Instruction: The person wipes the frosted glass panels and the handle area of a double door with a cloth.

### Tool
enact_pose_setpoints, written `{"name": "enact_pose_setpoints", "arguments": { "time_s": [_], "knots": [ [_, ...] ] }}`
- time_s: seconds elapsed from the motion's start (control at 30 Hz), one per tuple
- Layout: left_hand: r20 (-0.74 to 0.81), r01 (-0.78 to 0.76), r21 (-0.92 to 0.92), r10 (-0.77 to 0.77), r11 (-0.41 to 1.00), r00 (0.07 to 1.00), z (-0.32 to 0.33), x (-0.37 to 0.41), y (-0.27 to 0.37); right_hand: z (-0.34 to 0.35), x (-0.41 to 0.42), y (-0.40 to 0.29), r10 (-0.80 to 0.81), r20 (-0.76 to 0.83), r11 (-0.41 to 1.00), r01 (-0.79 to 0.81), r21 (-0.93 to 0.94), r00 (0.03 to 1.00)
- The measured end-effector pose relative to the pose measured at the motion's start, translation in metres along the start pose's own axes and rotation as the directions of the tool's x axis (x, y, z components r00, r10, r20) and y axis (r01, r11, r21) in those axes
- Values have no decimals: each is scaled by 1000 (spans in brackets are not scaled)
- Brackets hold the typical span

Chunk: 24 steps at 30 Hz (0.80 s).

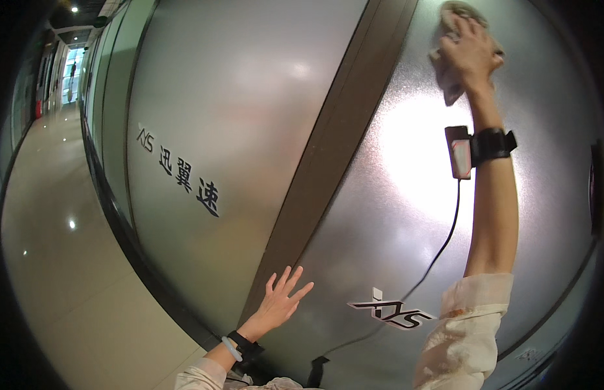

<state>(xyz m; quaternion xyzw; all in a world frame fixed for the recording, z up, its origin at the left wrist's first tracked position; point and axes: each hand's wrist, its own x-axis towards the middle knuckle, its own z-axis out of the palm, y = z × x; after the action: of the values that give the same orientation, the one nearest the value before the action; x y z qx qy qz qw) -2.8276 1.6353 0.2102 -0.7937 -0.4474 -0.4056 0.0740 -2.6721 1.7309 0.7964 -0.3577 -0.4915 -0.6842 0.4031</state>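
High on the frosted glass panel (360,234), my right hand (470,51) presses a crumpled grey-brown cloth (448,80) flat against the surface. The arm is stretched out, and a black strap (492,144) on the wrist carries a small device (460,152) with a cable. My left hand (280,302) is low, fingers spread, in front of the brown metal frame post (326,141) between two glass panels. It holds nothing; whether its fingertips touch the post I cannot tell. A bright light reflection covers the glass below the cloth.
A second frosted panel (224,97) bearing dark lettering stands left of the post. Dark baseboard (136,258) runs along its foot. A glossy tiled corridor floor (63,195) stretches away on the left, with a red object (38,108) far down it. The black cable (448,239) hangs across the glass.
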Motion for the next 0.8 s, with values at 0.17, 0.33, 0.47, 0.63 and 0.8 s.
{"name": "enact_pose_setpoints", "arguments": {
  "time_s": [0.17,0.33,0.47,0.63,0.8],
  "knots": [
    [-1,-23,45,23,999,1000,-6,2,-13,-76,-106,-102,-576,165,793,497,352,801],
    [19,-35,66,34,997,999,-3,3,-12,-93,-123,-105,-726,144,623,554,552,673],
    [18,-31,63,30,998,999,-8,0,-15,-44,-36,-79,-334,69,928,316,196,940],
    [24,-16,68,15,998,1000,-11,-6,-18,-56,26,-82,29,137,925,-79,371,990],
    [-1,85,98,-86,991,996,-24,-19,-36,-55,-76,-157,-390,110,903,357,239,914]
  ]
}}
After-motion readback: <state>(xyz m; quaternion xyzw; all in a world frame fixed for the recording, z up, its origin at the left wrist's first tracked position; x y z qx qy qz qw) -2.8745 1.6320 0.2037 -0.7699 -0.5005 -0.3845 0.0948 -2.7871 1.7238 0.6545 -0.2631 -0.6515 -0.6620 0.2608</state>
